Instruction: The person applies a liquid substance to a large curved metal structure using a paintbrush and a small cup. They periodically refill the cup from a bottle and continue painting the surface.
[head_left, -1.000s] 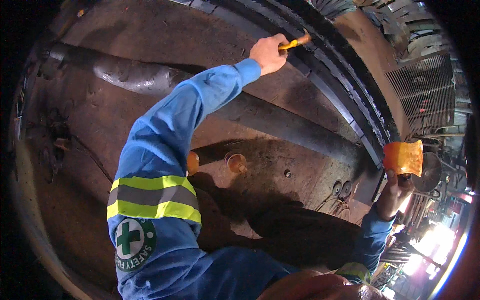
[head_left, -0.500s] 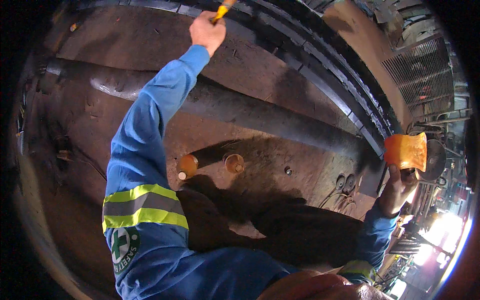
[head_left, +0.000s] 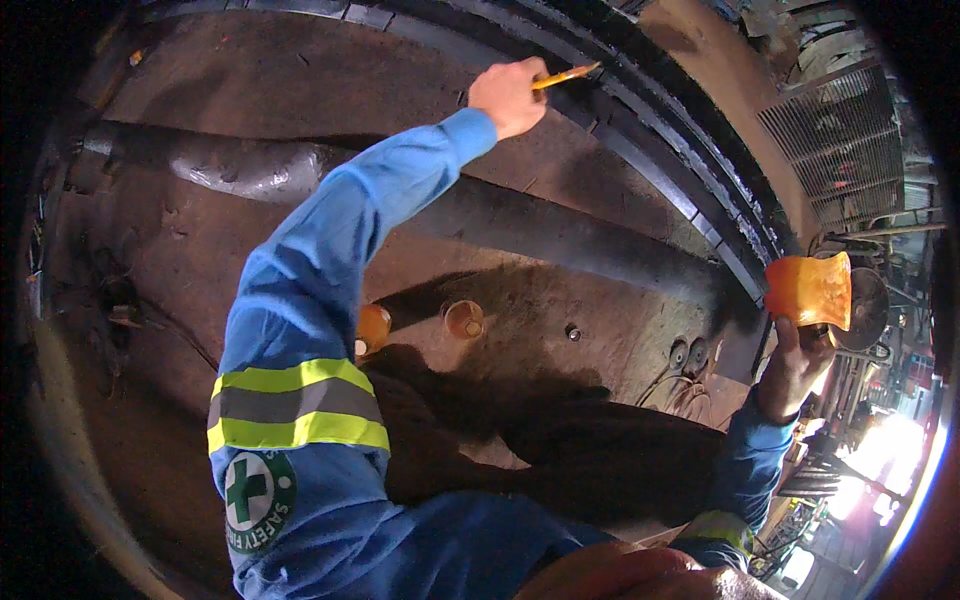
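Observation:
My left hand (head_left: 508, 97) is closed round the yellow handle of a slim paintbrush (head_left: 566, 77). The brush's tip points right, over a long dark curved beam (head_left: 650, 170); whether it touches the surface I cannot tell. Off to the right, my right hand (head_left: 790, 372) grips an orange translucent cup (head_left: 808, 290) with an uneven flared rim from below. What the cup contains is hidden. Both arms wear blue sleeves with reflective bands.
A thick dark pipe (head_left: 590, 235) crosses the brown floor below the beam. Nearer stand an orange bottle (head_left: 374, 326), partly behind my left sleeve, and an amber container (head_left: 464, 320). A small metal piece (head_left: 572, 333) lies beside them. A metal grate (head_left: 838, 145) is at the far right.
My left hand has moved right and slightly nearer with the paintbrush, whose tip now lies over the curved beam. The right hand and cup have shifted very little.

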